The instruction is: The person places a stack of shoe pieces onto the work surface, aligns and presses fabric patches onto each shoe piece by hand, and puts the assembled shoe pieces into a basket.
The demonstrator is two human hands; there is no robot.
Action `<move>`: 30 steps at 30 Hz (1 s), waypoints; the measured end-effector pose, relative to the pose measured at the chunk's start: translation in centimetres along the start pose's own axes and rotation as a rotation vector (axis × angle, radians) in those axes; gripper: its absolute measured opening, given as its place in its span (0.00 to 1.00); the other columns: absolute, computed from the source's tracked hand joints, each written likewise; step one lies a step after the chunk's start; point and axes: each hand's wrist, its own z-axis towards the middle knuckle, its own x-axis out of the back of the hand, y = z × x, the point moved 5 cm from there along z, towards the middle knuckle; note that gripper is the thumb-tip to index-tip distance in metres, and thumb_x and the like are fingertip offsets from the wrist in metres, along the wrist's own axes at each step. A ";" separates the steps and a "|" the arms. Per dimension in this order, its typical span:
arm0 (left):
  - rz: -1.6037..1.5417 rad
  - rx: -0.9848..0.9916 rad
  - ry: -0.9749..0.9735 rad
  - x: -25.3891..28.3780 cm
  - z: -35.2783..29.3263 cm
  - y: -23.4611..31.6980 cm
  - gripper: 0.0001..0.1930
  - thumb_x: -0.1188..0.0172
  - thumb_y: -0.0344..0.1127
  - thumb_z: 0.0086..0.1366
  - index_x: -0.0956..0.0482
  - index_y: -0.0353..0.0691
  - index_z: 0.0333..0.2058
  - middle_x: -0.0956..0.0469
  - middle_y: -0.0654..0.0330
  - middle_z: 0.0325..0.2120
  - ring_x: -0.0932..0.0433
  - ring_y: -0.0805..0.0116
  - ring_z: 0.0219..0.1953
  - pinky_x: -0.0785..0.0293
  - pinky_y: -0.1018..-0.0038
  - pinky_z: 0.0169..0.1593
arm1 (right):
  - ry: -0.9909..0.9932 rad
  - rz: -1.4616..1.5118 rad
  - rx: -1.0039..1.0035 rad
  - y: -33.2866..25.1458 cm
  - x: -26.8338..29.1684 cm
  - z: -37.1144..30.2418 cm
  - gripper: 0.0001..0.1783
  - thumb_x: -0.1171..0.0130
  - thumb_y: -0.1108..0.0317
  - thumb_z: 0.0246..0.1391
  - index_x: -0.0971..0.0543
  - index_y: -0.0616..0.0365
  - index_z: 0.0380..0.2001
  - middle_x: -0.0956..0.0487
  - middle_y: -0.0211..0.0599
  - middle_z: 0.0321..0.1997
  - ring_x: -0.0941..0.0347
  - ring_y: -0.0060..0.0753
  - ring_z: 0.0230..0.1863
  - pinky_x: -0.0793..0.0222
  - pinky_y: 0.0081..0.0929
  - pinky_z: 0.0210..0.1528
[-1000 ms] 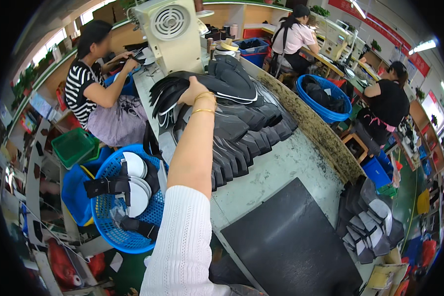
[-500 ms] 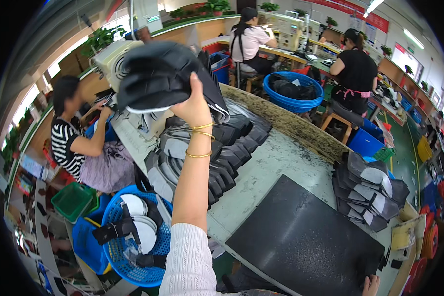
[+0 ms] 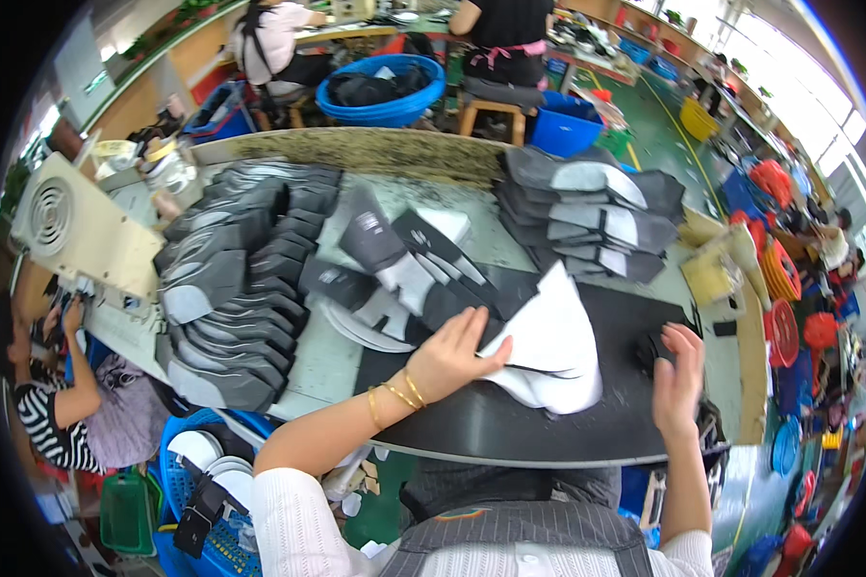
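Note:
My left hand (image 3: 455,354) presses on a stack of shoe-upper pieces (image 3: 545,348), dark on one side and white on the other, spread over a black mat (image 3: 510,423) on the workbench. Several more grey and black pieces (image 3: 394,264) fan out just beyond my fingers. My right hand (image 3: 679,377) hovers with fingers apart over the mat's right part, next to a small dark object (image 3: 650,348). It holds nothing.
Rows of dark shoe pieces (image 3: 231,279) cover the bench's left, another pile (image 3: 587,207) lies at the back right. A beige machine (image 3: 77,226) stands far left. A blue basket (image 3: 197,481) sits below. A person in a striped top (image 3: 63,404) and other workers sit around.
My left hand has come down from holding a bundle of dark pieces high up and now rests it on the black mat. My view has swung right, and my right hand has come into view.

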 end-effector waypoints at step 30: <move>-0.200 0.317 -0.521 -1.2 2.8 1.7 0.44 0.34 0.53 0.47 0.38 0.41 0.60 0.40 0.46 0.59 0.40 0.46 0.58 0.44 0.52 0.58 | -0.179 -0.003 -0.007 8.2 -3.1 -0.6 0.28 0.41 0.70 0.49 0.32 0.57 0.56 0.34 0.47 0.60 0.39 0.50 0.60 0.42 0.40 0.61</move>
